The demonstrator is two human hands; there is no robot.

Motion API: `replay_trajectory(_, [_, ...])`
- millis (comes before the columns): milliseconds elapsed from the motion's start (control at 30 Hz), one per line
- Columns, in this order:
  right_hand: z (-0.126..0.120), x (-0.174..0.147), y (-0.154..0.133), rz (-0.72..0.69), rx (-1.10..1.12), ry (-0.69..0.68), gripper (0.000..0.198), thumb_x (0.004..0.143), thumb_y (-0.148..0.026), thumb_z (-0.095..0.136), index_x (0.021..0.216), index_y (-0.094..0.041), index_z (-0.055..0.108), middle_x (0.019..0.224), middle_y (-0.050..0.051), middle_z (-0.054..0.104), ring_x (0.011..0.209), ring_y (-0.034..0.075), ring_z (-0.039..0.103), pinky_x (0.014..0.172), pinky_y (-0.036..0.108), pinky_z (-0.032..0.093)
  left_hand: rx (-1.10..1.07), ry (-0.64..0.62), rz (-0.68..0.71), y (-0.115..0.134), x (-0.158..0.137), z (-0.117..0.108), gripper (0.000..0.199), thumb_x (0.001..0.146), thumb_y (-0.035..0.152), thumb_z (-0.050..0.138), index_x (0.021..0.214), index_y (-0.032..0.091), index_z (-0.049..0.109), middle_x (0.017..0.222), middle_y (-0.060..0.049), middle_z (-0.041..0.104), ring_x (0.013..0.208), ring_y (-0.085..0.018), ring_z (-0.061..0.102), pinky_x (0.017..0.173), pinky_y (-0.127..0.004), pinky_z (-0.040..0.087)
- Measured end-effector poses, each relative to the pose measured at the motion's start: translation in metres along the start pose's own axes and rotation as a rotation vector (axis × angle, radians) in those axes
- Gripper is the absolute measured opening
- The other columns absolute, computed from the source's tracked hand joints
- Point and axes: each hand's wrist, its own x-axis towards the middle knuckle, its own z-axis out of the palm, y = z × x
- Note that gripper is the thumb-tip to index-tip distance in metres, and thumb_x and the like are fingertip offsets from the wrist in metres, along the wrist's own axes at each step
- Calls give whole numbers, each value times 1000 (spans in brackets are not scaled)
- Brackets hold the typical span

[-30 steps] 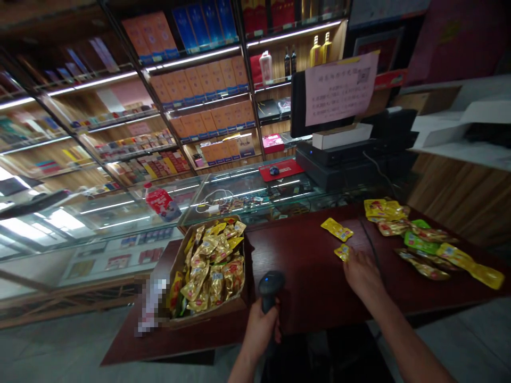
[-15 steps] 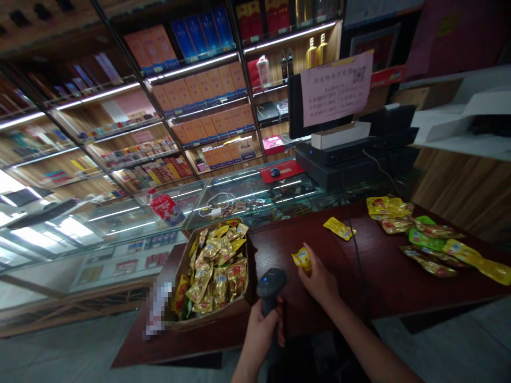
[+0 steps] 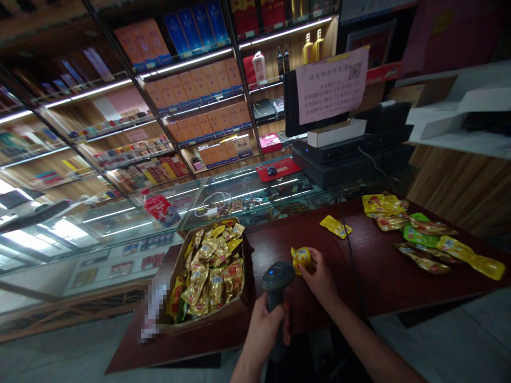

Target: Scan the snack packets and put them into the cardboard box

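Observation:
My left hand (image 3: 265,324) is wrapped round the handle of a dark barcode scanner (image 3: 277,276), whose head points away from me with a small blue light on top. Just right of the scanner head, my right hand (image 3: 319,279) pinches a small yellow snack packet (image 3: 301,258) over the tabletop. To the left stands a cardboard box (image 3: 248,276) filled with gold, yellow and a few green snack packets (image 3: 213,266). Another yellow packet (image 3: 336,226) lies flat beyond my right hand.
Several more packets (image 3: 423,234) lie spread on the right of the dark red table (image 3: 383,287). A black cable (image 3: 351,250) crosses the tabletop. Behind are a glass counter (image 3: 239,183), a monitor with a pink sign (image 3: 331,85), a mouse (image 3: 271,171) and stocked shelves.
The scanner head has moved slightly right and up, closer to the yellow packet. My right hand has turned the packet a little, so more of its printed side shows. The view has shifted slightly.

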Motion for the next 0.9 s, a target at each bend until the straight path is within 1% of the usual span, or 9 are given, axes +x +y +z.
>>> replay_trajectory(100, [0, 0, 1, -24, -38, 10, 53, 81, -45, 64, 126, -22, 50, 125, 14, 67, 111, 28, 67, 96, 46, 54, 9, -3, -2, 7, -3, 2, 29, 72, 36, 66, 91, 16, 57, 47, 7, 54, 30, -10, 47, 32, -19, 39])
replay_trajectory(300, [-1, -1, -6, -14, -91, 20, 53, 81, -44, 63, 126, -22, 50, 123, 14, 67, 109, 28, 68, 94, 45, 55, 47, -34, -5, 8, -5, 4, 25, 72, 31, 64, 91, 16, 59, 48, 6, 55, 32, -10, 49, 34, -18, 38])
replay_trajectory(500, [0, -1, -14, -5, -44, -2, 47, 80, -39, 60, 124, -21, 52, 114, 13, 71, 100, 25, 71, 89, 40, 57, 39, -73, 17, 8, -5, 4, 24, 76, 35, 65, 89, 16, 57, 49, 7, 54, 31, -9, 47, 33, -18, 36])
replay_trajectory(667, [0, 0, -9, -23, -96, 45, 50, 80, -44, 62, 123, -21, 53, 120, 14, 69, 106, 28, 69, 92, 42, 56, 53, -45, 11, 8, -5, 2, 23, 73, 30, 63, 91, 16, 58, 48, 7, 55, 31, -10, 48, 33, -18, 37])
replay_trajectory(800, [-1, -1, -6, -7, -93, 10, 54, 80, -46, 63, 126, -20, 53, 123, 14, 68, 108, 28, 68, 94, 45, 55, 48, -30, 23, 7, -4, 1, 23, 72, 29, 63, 90, 16, 58, 47, 7, 54, 31, -10, 48, 33, -18, 38])
replay_trajectory(900, [-4, 1, -6, 31, -9, -33, 60, 81, -47, 63, 133, -20, 50, 129, 15, 65, 110, 29, 67, 93, 44, 56, 22, -15, 20, 0, -1, -1, 24, 71, 30, 63, 91, 17, 58, 46, 7, 54, 31, -10, 48, 32, -18, 39])
